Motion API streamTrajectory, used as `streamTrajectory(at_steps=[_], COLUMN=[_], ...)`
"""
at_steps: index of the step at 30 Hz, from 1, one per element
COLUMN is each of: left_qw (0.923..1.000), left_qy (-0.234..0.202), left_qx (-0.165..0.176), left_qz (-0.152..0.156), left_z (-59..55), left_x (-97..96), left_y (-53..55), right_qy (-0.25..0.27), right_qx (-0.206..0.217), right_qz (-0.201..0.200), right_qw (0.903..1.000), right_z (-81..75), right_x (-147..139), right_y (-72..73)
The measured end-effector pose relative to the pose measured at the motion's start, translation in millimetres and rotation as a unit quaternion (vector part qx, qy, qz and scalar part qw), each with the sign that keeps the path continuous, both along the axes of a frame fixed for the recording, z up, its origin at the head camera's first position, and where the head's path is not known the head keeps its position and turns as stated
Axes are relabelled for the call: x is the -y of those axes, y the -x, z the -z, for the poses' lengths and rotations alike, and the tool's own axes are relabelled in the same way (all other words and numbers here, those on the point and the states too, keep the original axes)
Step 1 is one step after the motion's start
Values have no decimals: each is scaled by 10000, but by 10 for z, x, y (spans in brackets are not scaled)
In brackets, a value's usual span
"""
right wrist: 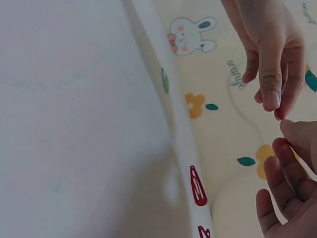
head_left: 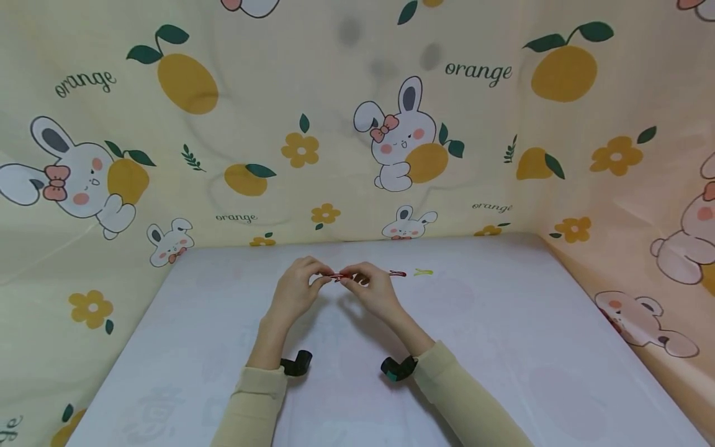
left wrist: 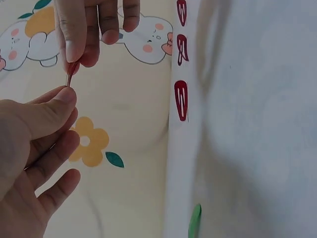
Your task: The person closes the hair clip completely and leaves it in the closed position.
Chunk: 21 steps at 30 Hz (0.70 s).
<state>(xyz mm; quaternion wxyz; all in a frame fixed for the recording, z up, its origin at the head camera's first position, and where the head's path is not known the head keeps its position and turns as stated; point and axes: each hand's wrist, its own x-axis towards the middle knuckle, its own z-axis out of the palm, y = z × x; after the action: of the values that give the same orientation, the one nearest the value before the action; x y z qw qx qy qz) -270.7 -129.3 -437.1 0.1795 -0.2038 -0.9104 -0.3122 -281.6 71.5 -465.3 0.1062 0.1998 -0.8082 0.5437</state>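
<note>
Both hands meet over the far part of the table and pinch a small red hair clip [head_left: 337, 276] from its two ends. My left hand [head_left: 298, 285] grips one end between thumb and index finger, as the left wrist view also shows, where the clip [left wrist: 71, 77] appears edge-on. The other end sits between the thumb and fingers of my right hand [head_left: 373, 290]. Below the hands, red snap hair clips [left wrist: 181, 100] lie in a row along the table's far edge. A green hair clip [right wrist: 165, 80] lies on the left hand's side of that row.
Right of the right hand, a red clip [head_left: 398, 274] and a yellow-green clip [head_left: 423, 272] lie on the white table [head_left: 503, 347]. A printed cloth wall [head_left: 335, 93] rises behind the far edge, with another along the right side.
</note>
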Motion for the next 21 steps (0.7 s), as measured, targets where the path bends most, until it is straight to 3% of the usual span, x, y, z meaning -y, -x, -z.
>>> streamTrajectory(at_steps=[11, 21], left_qw=[9986, 9923], left_qy=[224, 611], left_qx=[464, 1043], left_qz=[-143, -265], left_z=[131, 235], left_x=[161, 270], left_y=[86, 135], right_qy=[-596, -1516], right_qx=[84, 247], right_qz=[-202, -618], right_qw=[9980, 9862], right_z=[110, 178], right_x=[149, 268], right_y=[129, 243])
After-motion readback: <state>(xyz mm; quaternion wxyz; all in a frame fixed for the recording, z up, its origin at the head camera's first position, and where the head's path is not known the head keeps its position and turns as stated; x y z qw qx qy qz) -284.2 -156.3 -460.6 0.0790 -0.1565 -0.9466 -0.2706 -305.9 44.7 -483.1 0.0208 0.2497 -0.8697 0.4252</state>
